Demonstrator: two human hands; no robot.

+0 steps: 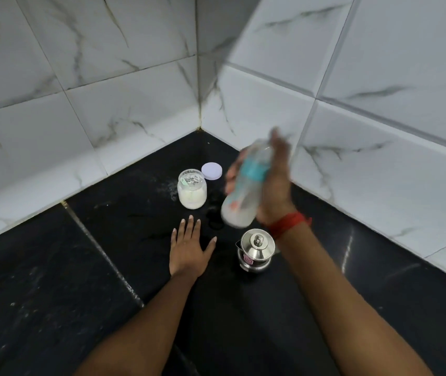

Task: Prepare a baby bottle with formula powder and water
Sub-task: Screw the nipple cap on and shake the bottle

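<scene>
Black counter (53,294) under white veined tiles (124,104) bears the jar (192,194).

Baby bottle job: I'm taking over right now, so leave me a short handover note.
Right hand grips the baby bottle, tilted in the air and motion-blurred.
Left hand lies flat on the black counter, holding nothing.
Powder jar stands open, scoop inside; its lilac lid lies behind it.
Lidded steel pot stands near the right wrist.
Done, apparently: bottle holds cloudy contents, teal collar on.
Left, probably: finish mixing, set bottle down, close jar.
</scene>
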